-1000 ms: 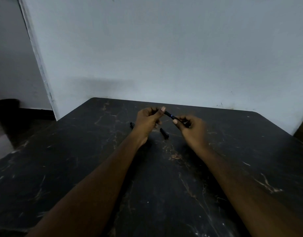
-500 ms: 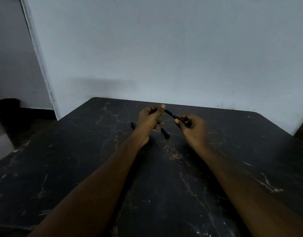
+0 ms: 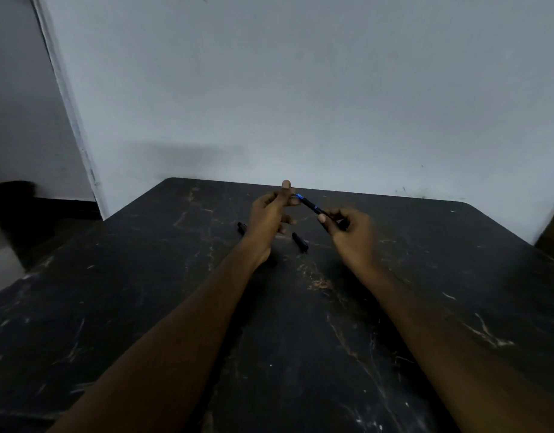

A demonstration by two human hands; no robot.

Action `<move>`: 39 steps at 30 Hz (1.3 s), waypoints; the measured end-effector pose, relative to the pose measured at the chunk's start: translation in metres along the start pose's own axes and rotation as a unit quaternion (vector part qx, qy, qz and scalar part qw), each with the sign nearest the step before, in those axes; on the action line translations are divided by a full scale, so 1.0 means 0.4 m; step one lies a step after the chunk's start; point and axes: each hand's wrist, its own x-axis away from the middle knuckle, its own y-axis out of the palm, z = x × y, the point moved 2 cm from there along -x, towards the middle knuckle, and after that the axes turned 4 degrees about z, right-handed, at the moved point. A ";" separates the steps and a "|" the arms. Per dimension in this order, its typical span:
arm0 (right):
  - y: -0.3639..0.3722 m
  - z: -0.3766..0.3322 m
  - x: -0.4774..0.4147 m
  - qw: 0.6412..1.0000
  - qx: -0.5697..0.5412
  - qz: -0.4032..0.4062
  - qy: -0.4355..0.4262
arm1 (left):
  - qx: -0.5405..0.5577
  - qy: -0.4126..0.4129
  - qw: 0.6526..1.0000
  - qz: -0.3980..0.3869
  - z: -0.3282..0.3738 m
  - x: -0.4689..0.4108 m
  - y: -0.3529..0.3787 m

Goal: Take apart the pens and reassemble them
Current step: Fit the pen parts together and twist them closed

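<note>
The tabletop (image 3: pixel 300 339) is dark and stone-like, veined and scratched with pale lines, and its far edge meets a plain whitish wall (image 3: pixel 300 89). At the left a white door frame (image 3: pixel 69 114) runs up, with pale floor (image 3: pixel 3 264) beside it. Above the far half of the tabletop, the left hand (image 3: pixel 271 217) pinches the blue-banded end of a black pen (image 3: pixel 310 205) in its fingers (image 3: pixel 286 195). The right hand (image 3: pixel 353 237) is curled round the other end. A black pen part (image 3: pixel 300 242) lies on the tabletop between the hands, and a second part (image 3: pixel 241 228) peeks out left of the left hand.
</note>
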 end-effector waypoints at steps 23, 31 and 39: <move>-0.002 -0.012 0.008 1.000 -0.015 0.008 -0.012 | -0.041 0.033 0.999 -0.009 -0.011 -0.001 0.001; 0.001 -0.004 0.008 1.000 -0.024 0.000 -0.019 | -0.008 0.048 0.997 -0.061 -0.013 -0.001 0.007; 0.003 0.001 0.005 1.000 -0.015 0.004 -0.020 | 0.010 0.026 0.999 -0.045 -0.016 -0.002 0.010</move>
